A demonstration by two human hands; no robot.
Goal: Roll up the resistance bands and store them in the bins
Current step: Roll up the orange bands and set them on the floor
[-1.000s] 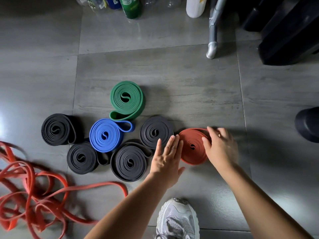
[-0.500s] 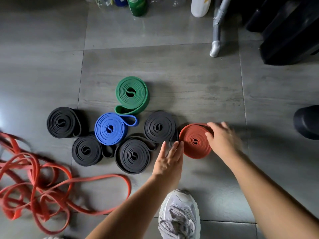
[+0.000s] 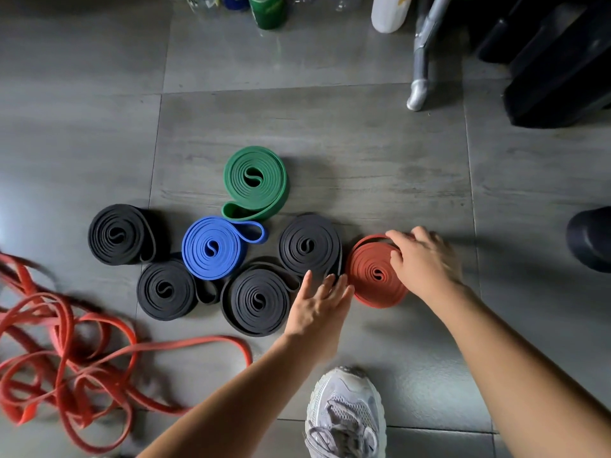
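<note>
A rolled red-brown band (image 3: 372, 279) lies flat on the grey floor. My right hand (image 3: 425, 259) rests on its upper right edge with fingers curled over the rim. My left hand (image 3: 319, 304) lies with straight fingers just left of that roll, touching its left side and the neighbouring black roll (image 3: 309, 246). Other rolls lie to the left: a green one (image 3: 254, 180), a blue one (image 3: 213, 247) and three more black ones (image 3: 259, 300) (image 3: 165, 289) (image 3: 119, 234). A tangle of loose red bands (image 3: 59, 352) sprawls at the lower left. No bin is in view.
Bottles (image 3: 266, 9) line the top edge of the floor. A metal leg (image 3: 420, 94) and dark equipment (image 3: 555, 61) stand at the top right, and a dark round object (image 3: 591, 238) sits at the right edge. My grey shoe (image 3: 345, 414) is at the bottom centre.
The red-brown roll was pressed closer against the black roll. My left hand slid down off it to its left side; my right hand stayed on its top edge.
</note>
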